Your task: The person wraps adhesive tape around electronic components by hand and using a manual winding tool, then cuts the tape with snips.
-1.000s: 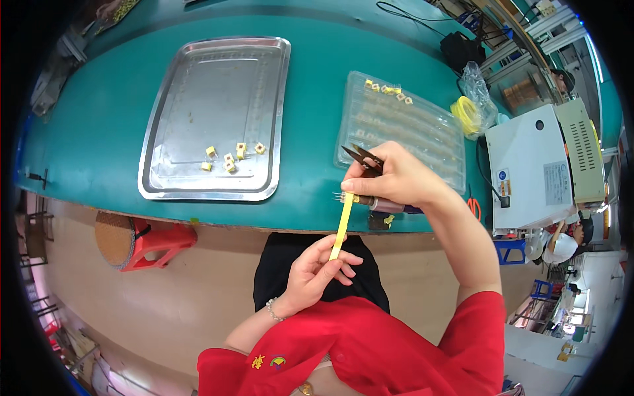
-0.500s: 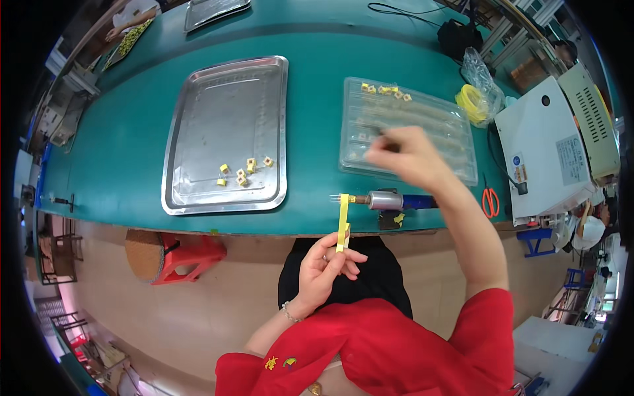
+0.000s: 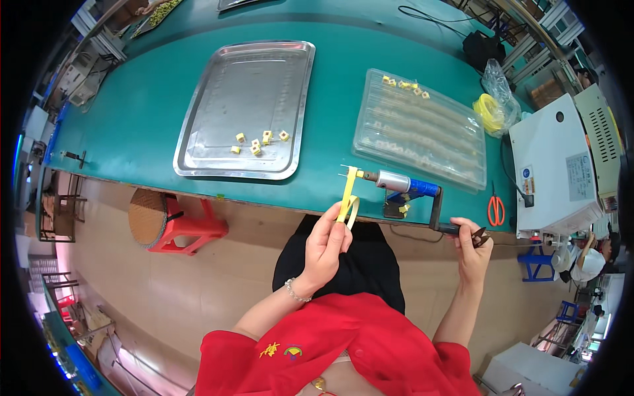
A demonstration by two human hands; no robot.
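A strip of yellow tape (image 3: 347, 198) is pinched in my left hand (image 3: 323, 247). Its upper end reaches a small yellow piece at the tip of a hand-cranked winder (image 3: 394, 181), which has a silver chuck and blue body; thin pins stick out on the left. My right hand (image 3: 471, 254) is closed around the black crank handle (image 3: 448, 228) at the winder's right end. A small dark pointed tool (image 3: 481, 237) also sits in that hand, its kind unclear. Behind the winder lies a clear plastic tray (image 3: 422, 129) with rows of small parts and several yellow pieces.
On the left, a metal tray (image 3: 244, 86) carries several small yellow-wrapped blocks (image 3: 256, 146). Orange-handled scissors (image 3: 496, 210) lie right of the winder, near a white box-shaped device (image 3: 555, 165). Yellow tape rolls (image 3: 487, 112) rest beside a plastic bag. A red stool (image 3: 191, 224) stands below the table edge.
My right hand has come down from over the clear tray to the crank handle. My left hand has moved up slightly, still with the tape, and the view has shifted.
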